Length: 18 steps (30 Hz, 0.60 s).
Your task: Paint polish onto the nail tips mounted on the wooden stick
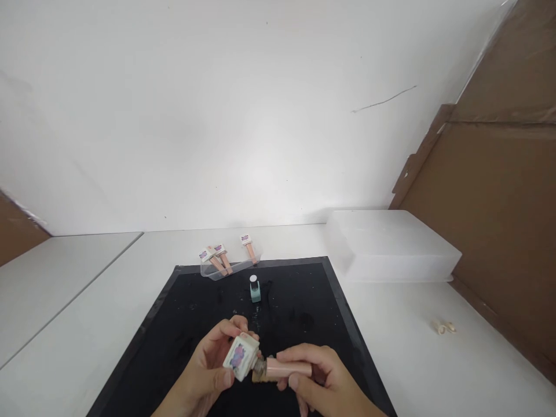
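My left hand (211, 368) is closed around a white, square nail polish bottle (240, 356) with a purple flower label, tilted on its side. The long pink cap (289, 368) is pinched by the fingers of my right hand (324, 376). Between bottle and cap the threaded neck shows; I cannot tell whether the cap's end still touches it. Under the hands lies a tan piece (260, 377), mostly hidden. A small teal nail polish bottle (255, 292) with a dark, white-topped cap stands beyond them on the black mat (195, 313).
At the mat's far edge, a clear plastic tray (238, 267) holds several similar bottles with pink caps. A translucent white bin (391, 243) is upside down at the right rear. Small cream-coloured rolled pieces (443, 327) lie on the right. A cardboard panel (495, 220) borders that side.
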Available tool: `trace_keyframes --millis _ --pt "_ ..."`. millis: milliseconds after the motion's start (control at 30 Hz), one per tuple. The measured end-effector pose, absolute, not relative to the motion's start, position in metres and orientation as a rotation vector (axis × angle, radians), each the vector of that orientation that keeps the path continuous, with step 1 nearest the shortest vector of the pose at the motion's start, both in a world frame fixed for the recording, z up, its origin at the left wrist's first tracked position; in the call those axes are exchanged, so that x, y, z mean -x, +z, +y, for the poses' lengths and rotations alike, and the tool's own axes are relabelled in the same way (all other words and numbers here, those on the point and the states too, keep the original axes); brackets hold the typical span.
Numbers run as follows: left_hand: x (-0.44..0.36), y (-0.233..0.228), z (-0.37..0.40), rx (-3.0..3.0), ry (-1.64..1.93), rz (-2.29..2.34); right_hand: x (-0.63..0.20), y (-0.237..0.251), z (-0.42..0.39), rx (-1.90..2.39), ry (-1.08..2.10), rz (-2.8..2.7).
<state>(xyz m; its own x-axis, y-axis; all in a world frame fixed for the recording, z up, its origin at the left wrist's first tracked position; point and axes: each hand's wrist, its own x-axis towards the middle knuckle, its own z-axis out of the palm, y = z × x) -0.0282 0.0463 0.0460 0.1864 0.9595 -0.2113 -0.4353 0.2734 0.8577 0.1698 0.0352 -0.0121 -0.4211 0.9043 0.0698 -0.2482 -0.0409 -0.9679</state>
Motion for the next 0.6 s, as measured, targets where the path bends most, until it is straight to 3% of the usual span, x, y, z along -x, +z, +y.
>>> trace_keyframes --millis 600 --pt "0.040 0.039 0.052 -0.615 1.195 0.854 -0.176 0.009 0.041 0.932 1.657 -1.211"
